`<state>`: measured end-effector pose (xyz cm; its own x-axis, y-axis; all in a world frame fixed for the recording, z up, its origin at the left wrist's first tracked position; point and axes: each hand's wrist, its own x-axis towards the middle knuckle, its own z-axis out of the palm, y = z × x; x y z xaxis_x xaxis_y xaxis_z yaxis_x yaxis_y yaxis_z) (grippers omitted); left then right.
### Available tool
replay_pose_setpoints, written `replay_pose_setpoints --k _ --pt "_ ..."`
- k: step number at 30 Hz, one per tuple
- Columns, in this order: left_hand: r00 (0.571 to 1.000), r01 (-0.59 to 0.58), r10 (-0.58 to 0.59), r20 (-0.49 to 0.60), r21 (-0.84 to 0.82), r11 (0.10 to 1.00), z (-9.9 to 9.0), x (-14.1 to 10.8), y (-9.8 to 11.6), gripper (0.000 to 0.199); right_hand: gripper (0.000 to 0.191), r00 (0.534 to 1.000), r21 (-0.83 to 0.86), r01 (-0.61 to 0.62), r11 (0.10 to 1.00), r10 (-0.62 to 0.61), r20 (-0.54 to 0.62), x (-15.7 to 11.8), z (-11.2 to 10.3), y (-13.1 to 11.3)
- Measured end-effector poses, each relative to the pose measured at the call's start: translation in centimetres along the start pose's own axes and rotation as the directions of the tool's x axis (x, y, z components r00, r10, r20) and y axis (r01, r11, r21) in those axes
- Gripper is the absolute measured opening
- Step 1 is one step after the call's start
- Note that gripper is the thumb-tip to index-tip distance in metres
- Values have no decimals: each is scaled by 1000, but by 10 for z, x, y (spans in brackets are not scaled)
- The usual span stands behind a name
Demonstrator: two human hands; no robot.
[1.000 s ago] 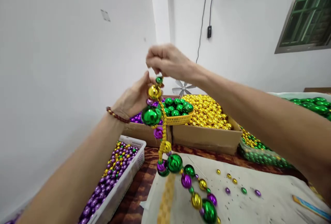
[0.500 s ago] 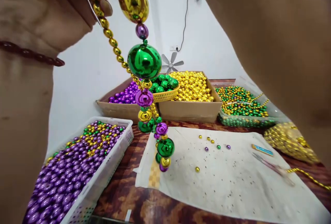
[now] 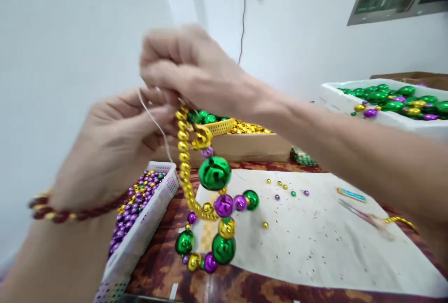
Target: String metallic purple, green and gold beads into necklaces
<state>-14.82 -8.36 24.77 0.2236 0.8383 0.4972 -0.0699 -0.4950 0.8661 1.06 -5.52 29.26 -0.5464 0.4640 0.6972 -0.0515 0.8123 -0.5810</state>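
Note:
A bead necklace (image 3: 224, 205) in shiny green, purple and gold hangs in the air over the table. Its chain of small gold beads (image 3: 184, 158) runs up to my two hands, which meet near the top. My left hand (image 3: 122, 128), with a bead bracelet at the wrist, pinches the top of the strand; a white string (image 3: 154, 119) trails down from its fingers. Crossing above it, my right hand (image 3: 185, 60) is closed in a fist at the same spot, a little blurred. What its fingers grip is hidden, though the string starts right below them.
A white basket (image 3: 154, 214) of purple and gold beads stands left. White cloth (image 3: 301, 237) covers the table, with loose beads, scissors (image 3: 360, 212) and a blue-labelled packet (image 3: 352, 195). Behind are a cardboard box (image 3: 252, 147) and, at right, a foam box (image 3: 332, 100) of large beads.
Both hands have come into full view and met at the top of the necklace. The necklace hangs lower and has swung into a loop. The view has tipped and shifted right.

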Motion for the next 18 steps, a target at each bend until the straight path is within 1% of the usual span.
replay_pose_setpoints --k 2,3,7,10,14,16,18 --pt "997 72 -72 24 -10 997 -1 -9 -12 17 26 999 -20 12 1000 -11 32 -11 4 12" --pt "996 87 -86 32 -22 996 -2 -12 -19 17 25 999 -33 7 999 -5 45 -16 6 18" --pt "994 89 -79 69 -156 984 -5 -19 -52 17 20 996 -41 -41 998 44 74 -31 17 42" --pt "990 136 -118 80 -279 951 -5 -23 -76 15 18 994 -35 -86 996 88 62 -39 26 56" --pt "979 201 -202 36 -362 910 -1 -33 -98 13 20 982 27 -176 984 174 73 -49 34 65" --pt "972 221 -235 13 -392 893 2 -38 -105 16 19 970 76 -232 970 224 96 -54 35 67" --pt "964 248 -265 15 -412 877 7 -41 -110 15 18 954 122 -287 950 272 128 -59 34 68"
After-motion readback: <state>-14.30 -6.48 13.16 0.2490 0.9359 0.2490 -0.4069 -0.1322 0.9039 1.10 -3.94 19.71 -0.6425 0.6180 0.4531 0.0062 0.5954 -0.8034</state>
